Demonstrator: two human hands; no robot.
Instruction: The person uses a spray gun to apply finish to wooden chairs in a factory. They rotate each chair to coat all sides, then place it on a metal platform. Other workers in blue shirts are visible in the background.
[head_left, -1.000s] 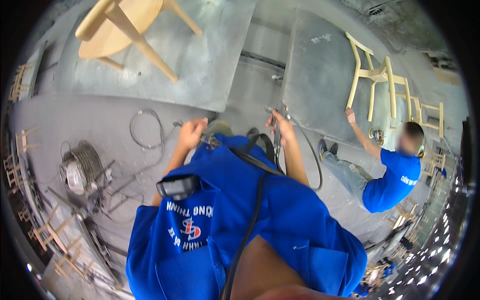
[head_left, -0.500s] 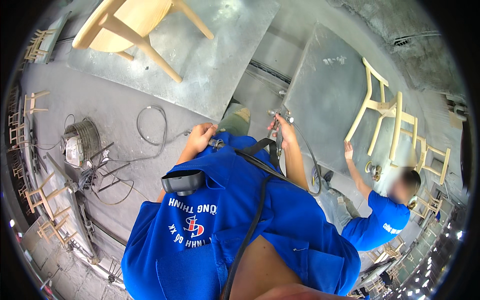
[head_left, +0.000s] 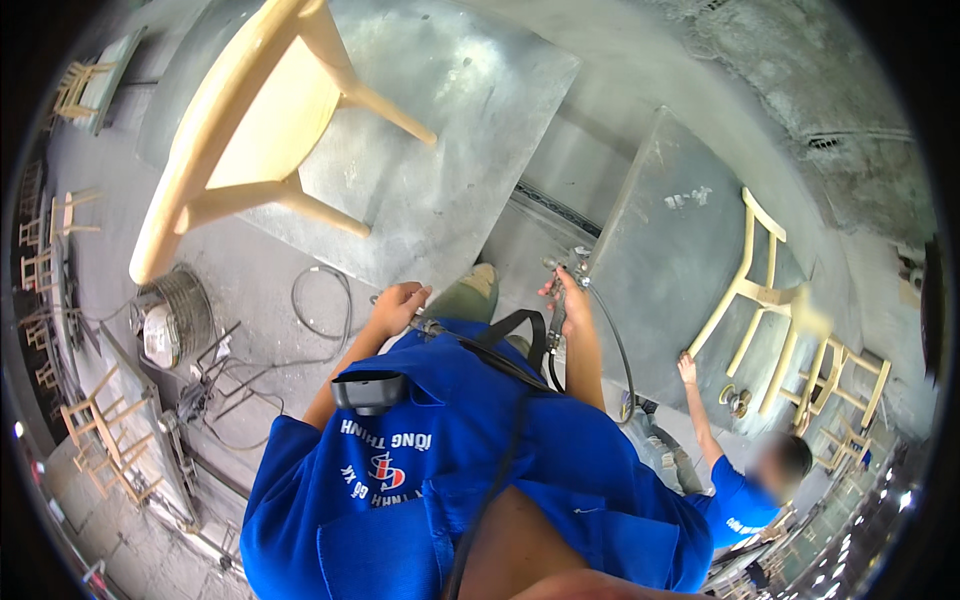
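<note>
My right hand (head_left: 572, 305) is closed around a metal spray gun (head_left: 566, 264), with a dark hose (head_left: 622, 340) curving down from it. In front of my body, my left hand (head_left: 400, 306) has its fingers curled together around a hose fitting (head_left: 420, 318), mostly hidden by the fingers. A black strap or hose lies across my blue shirt (head_left: 450, 400). Ahead to the left, a pale wooden chair (head_left: 265, 110) stands on a grey metal-topped platform (head_left: 430, 200).
A second grey platform (head_left: 650, 230) on the right bears another wooden chair (head_left: 745, 280), which a co-worker (head_left: 745, 500) touches with one hand. A coiled hose (head_left: 325, 310) and a round wire-caged drum (head_left: 180, 320) are on the floor at left. More chairs (head_left: 105, 425) stand along the left side.
My view has shifted, so the platforms and chairs appear lower. The left chair looms larger. My left hand stays by the fitting, and my right hand keeps the spray gun.
</note>
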